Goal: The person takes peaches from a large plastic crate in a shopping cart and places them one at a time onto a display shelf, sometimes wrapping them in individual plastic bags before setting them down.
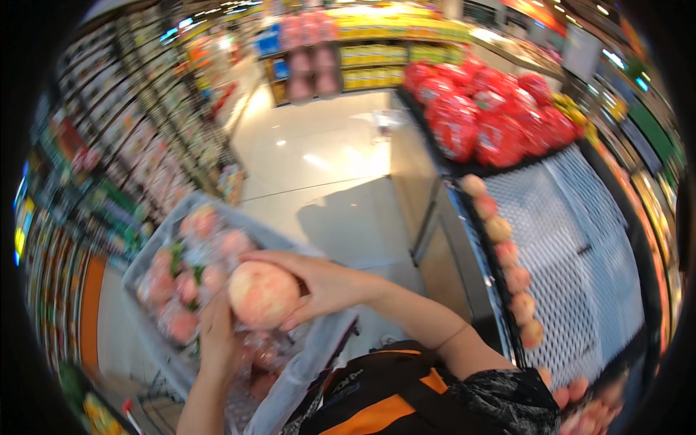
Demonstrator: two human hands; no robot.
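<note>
A large pale peach (264,294) with a pink blush is held above a grey-blue plastic crate (301,362). Curled around its right side and top are the fingers of my right hand (319,281). Against the peach's left side presses my left hand (219,330), its fingers partly blurred. Several pink peaches (179,324) in clear plastic wrapping fill the crate below, with some green leaves (176,257) among them. My hands and the held peach hide part of the crate's contents.
On my right, a display stand (551,239) has a mesh-like liner and a row of peaches (517,279) along its near edge. Red-wrapped bundles (493,116) sit at its far end. Packed shelves (123,109) line the left, beyond a tiled floor (304,145).
</note>
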